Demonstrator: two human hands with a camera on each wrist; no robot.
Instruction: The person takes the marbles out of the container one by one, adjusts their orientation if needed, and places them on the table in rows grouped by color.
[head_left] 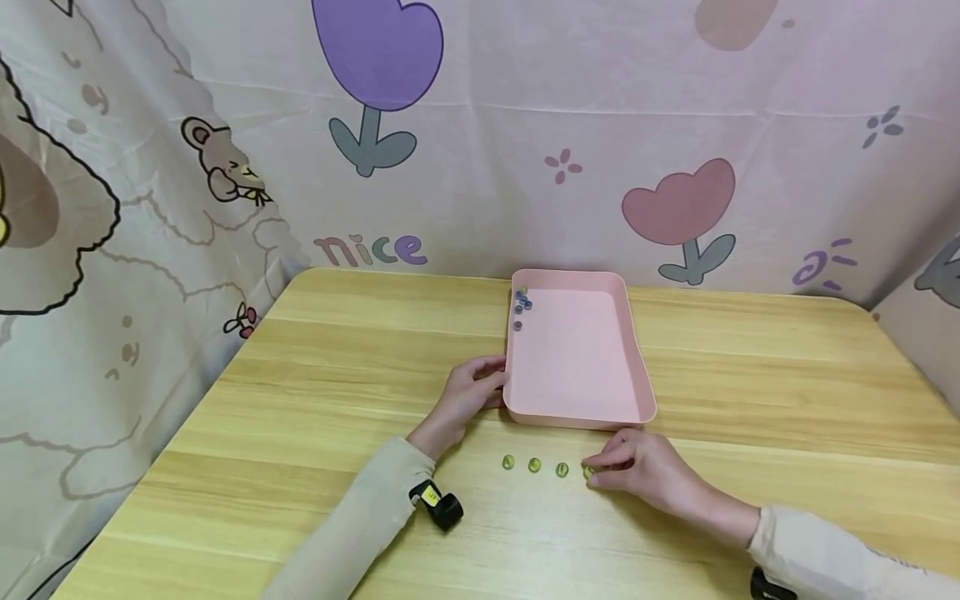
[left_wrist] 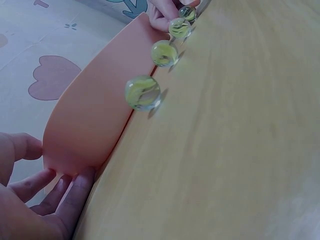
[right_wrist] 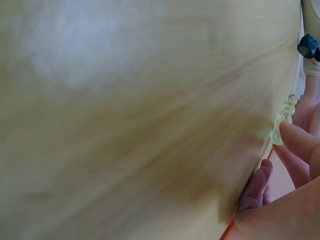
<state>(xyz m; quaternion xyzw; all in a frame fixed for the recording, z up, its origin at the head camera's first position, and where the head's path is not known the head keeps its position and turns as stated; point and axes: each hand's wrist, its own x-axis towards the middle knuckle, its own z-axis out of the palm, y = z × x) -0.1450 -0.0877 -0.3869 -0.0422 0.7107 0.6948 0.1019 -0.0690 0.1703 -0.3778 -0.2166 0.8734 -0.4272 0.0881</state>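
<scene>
A row of several clear glass marbles with yellow-green swirls lies on the wooden table in front of a pink tray [head_left: 577,350]. At the row's right end, my right hand [head_left: 652,471] pinches one glass marble [head_left: 588,472] between thumb and finger, close to the tabletop. The other marbles [left_wrist: 143,93] stand in line to its left, evenly spaced. My left hand [head_left: 465,396] holds the tray near its front left corner, a digit at the rim and fingertips against the outer wall [left_wrist: 95,105].
Inside the tray, several small dark blue marbles [head_left: 518,309] and a greenish one [head_left: 524,290] gather along the left wall. Behind the table [head_left: 360,333] hangs a printed cloth [head_left: 510,200]; more cloth covers the left side. Each sleeve carries a black wrist camera [head_left: 447,511].
</scene>
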